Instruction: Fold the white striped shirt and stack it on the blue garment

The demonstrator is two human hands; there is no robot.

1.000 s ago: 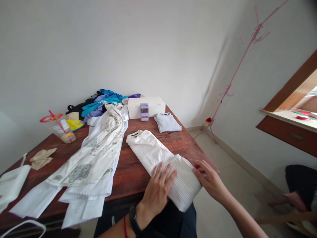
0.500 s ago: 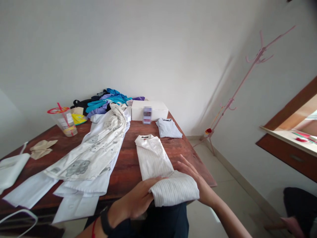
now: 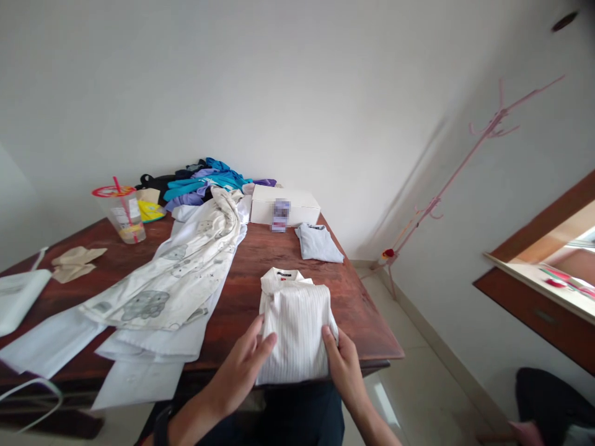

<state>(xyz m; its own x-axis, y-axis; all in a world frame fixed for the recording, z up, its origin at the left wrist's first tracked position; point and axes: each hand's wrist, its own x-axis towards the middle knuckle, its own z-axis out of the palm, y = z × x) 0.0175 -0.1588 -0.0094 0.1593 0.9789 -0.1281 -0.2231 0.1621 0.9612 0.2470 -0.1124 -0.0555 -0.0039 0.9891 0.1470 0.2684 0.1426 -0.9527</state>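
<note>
A white striped shirt lies folded into a compact rectangle at the table's front edge, its collar showing at the far end. My left hand grips its left side, thumb on top and fingers at the edge. On the right side, my right hand holds the shirt the same way, with the fingertips partly hidden. Beyond it rests a folded light grey garment. To the left, a cream patterned garment is spread over white clothes that hang past the front edge.
On the wooden table stand a white box and a plastic cup with a straw. A heap of coloured clothes lies at the back. Beige napkin and white device are at left; a pink rack stands right.
The shirt's near part has been folded over toward the collar, making it shorter. Both hands have moved to its sides, and the shirt now lies flatter.
</note>
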